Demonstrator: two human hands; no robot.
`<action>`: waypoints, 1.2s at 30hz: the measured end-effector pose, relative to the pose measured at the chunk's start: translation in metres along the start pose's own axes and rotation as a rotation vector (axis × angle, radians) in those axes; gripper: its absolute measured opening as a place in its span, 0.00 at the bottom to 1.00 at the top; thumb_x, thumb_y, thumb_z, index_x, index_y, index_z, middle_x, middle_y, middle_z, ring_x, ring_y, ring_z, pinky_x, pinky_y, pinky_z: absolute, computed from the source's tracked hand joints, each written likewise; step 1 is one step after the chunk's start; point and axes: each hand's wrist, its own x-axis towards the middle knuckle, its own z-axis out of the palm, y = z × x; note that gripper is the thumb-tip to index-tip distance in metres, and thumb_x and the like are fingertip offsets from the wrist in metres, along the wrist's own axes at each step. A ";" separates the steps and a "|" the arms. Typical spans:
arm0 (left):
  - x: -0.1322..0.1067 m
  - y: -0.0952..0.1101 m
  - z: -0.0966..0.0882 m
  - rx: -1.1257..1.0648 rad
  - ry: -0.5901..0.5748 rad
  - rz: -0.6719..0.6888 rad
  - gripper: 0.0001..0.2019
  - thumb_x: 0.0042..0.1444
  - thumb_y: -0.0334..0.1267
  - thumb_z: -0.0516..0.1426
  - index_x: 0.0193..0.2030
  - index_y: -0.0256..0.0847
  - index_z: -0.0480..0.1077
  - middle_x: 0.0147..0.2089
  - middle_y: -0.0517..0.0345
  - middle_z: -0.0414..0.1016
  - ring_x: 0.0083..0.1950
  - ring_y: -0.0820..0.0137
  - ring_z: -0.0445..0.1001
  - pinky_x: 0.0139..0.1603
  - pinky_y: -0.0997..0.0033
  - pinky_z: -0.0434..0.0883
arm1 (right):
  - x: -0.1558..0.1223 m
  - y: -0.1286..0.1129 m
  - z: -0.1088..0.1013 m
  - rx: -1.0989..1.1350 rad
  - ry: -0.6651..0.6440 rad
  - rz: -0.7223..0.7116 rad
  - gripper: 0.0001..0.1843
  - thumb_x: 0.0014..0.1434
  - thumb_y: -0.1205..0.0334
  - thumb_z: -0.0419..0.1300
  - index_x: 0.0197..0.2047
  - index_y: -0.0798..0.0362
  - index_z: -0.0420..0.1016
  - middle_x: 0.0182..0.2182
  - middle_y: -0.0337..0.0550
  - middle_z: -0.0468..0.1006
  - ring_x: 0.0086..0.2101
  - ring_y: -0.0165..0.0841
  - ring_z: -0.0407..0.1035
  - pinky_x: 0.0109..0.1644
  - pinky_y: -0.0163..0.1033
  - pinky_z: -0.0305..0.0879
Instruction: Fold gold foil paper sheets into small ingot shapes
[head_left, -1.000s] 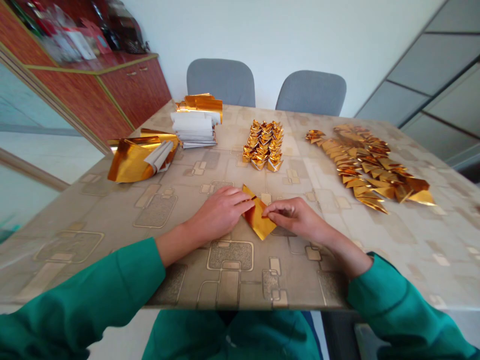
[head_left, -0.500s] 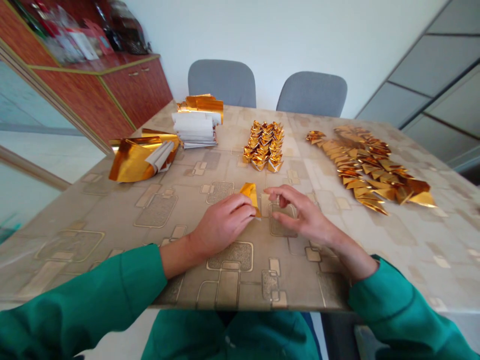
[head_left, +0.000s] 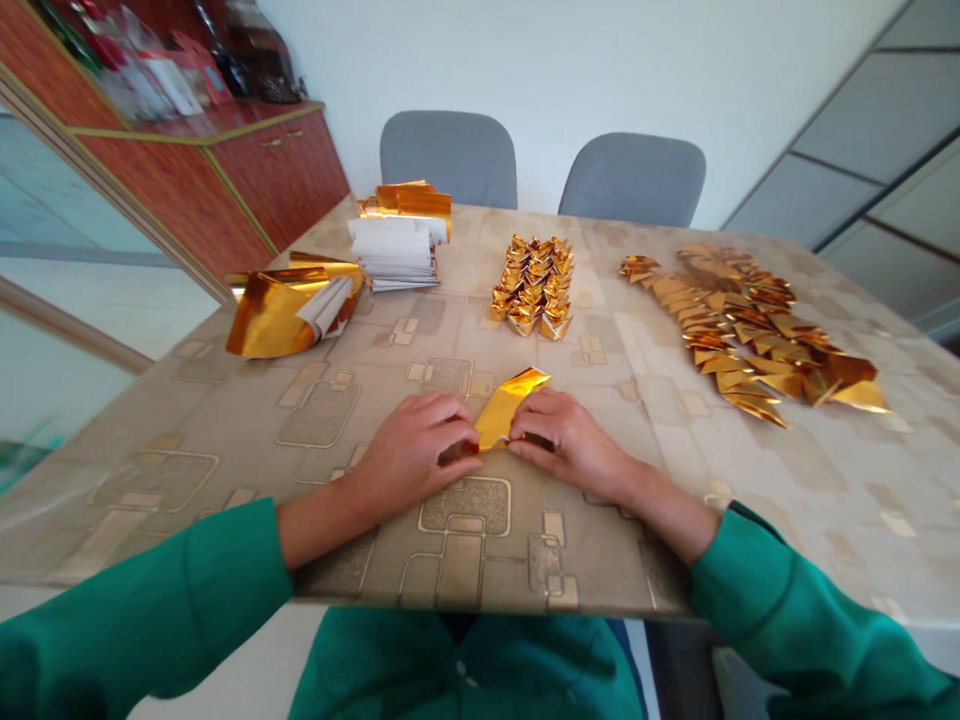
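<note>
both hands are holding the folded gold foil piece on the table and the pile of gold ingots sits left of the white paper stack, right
The pile of gold ingots sits right of the white paper stack, not left, as the head view shows. The left hand and right hand do hold the folded gold foil piece on the table.

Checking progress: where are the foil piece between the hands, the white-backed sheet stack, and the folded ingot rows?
Foil piece (head_left: pixel 504 412): head view, gold middle.
Sheet stack (head_left: pixel 394 250): head view, top sheet.
Ingot rows (head_left: pixel 531 290): head view, their centre.
</note>
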 end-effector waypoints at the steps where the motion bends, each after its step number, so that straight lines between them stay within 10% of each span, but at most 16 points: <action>1: -0.004 -0.001 -0.002 0.013 0.001 -0.002 0.07 0.61 0.41 0.59 0.40 0.42 0.77 0.42 0.55 0.75 0.44 0.65 0.70 0.45 0.64 0.64 | 0.002 0.001 0.000 0.029 0.007 0.006 0.05 0.65 0.65 0.56 0.36 0.52 0.72 0.37 0.43 0.76 0.40 0.34 0.67 0.45 0.39 0.61; 18: -0.016 0.003 -0.003 0.190 0.129 0.071 0.08 0.64 0.33 0.54 0.43 0.38 0.75 0.44 0.54 0.77 0.45 0.65 0.70 0.47 0.63 0.66 | 0.027 0.003 0.012 -0.176 -0.020 0.242 0.09 0.60 0.66 0.58 0.28 0.55 0.68 0.23 0.37 0.70 0.26 0.27 0.61 0.34 0.35 0.51; 36: -0.020 0.014 0.006 0.277 -0.021 0.123 0.15 0.65 0.41 0.53 0.51 0.32 0.70 0.42 0.49 0.73 0.43 0.60 0.69 0.46 0.58 0.67 | 0.028 0.001 0.017 -0.368 -0.045 0.236 0.09 0.62 0.63 0.59 0.30 0.55 0.70 0.26 0.41 0.75 0.29 0.33 0.67 0.36 0.39 0.52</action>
